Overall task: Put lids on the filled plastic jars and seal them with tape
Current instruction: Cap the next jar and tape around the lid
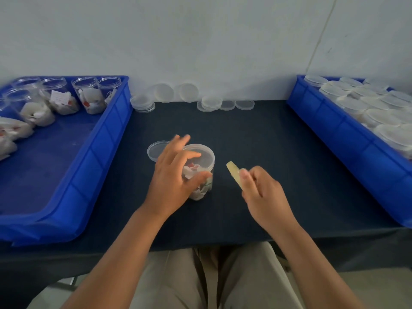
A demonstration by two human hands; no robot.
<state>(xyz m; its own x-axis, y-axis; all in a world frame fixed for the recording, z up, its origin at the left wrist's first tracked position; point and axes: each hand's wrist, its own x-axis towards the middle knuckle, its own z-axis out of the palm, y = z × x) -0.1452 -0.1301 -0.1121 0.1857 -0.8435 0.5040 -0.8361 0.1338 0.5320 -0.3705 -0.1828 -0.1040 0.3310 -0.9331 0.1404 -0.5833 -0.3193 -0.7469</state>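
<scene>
Head view, left hand (171,179): thumb curled against the front wall of the jar (204,189), forefinger laid across its lid (206,156), remaining fingers (181,140) spread above the far rim and blurred; the hand holds the jar from its left side. Right hand (260,190): fingers and thumb closed in a pinch on a pale yellow tape roll (232,170), seen nearly edge-on, held just right of the jar and not touching it.

Jar stands upright at the middle of the dark table (267,141), lid seated, white and red packets inside; a loose lid (155,150) lies flat just behind and left of it. More spare lids (210,102) rest along the back edge, two leaning on the wall.

Left blue tray (107,152) holds filled open jars (89,95); right blue tray (347,139) holds closely packed lidded containers (379,115).
</scene>
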